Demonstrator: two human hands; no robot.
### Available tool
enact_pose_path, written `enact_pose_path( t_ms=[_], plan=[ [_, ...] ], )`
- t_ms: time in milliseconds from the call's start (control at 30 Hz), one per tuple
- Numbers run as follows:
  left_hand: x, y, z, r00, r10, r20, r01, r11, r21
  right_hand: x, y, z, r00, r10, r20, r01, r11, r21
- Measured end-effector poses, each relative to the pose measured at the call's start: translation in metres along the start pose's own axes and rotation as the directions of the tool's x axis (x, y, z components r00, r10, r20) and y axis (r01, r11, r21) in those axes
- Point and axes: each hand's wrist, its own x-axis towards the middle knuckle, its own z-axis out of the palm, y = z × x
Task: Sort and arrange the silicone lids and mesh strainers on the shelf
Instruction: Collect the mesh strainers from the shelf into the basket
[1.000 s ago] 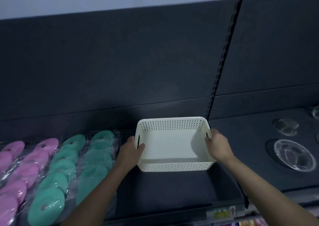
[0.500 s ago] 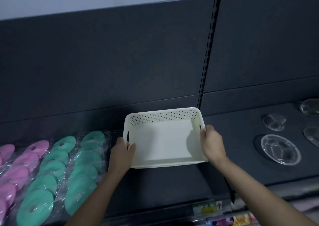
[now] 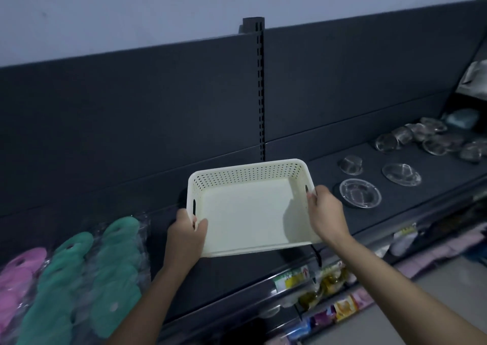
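While both hands keep the same grip as half a second ago, the view has swung right. Left hand [image 3: 187, 235] curls over the white basket [image 3: 247, 210] at its left handle slot; right hand [image 3: 325, 212] grips the right rim. Basket is over the dark shelf [image 3: 229, 278], below the slotted post [image 3: 261, 94]; resting or lifted, can't tell. Green silicone lids [image 3: 105, 265] and pink silicone lids [image 3: 18, 278] lie bagged at left. More clear round dishes [image 3: 359, 193] now show at right.

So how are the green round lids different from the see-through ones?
The green lids are solid-coloured; the see-through lids are clear. The green lids sit in shiny wrappers in overlapping rows left of the basket; the see-through lids lie spread out to its right. Both are round and rest on the dark shelf.
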Motion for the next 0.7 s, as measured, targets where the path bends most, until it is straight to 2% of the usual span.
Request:
enact_pose_path(
  t_ms=[167,467,700],
  plan=[
    [-0.019,0.008,0.005,0.994,0.099,0.036,-0.1,0.994,0.037,-0.024,0.012,-0.023,0.998,0.018,-0.052,-0.02,1.0,-0.023],
    [-0.036,0.052,0.031,0.984,0.085,0.157,-0.093,0.995,0.042,-0.029,0.046,-0.066,0.987,0.075,-0.144,-0.081,0.996,-0.038],
    [-0.029,0.098,0.082,0.976,0.119,0.18,-0.127,0.991,0.032,0.009,0.084,-0.103,0.982,0.095,-0.166,-0.101,0.994,-0.031]
  ],
)
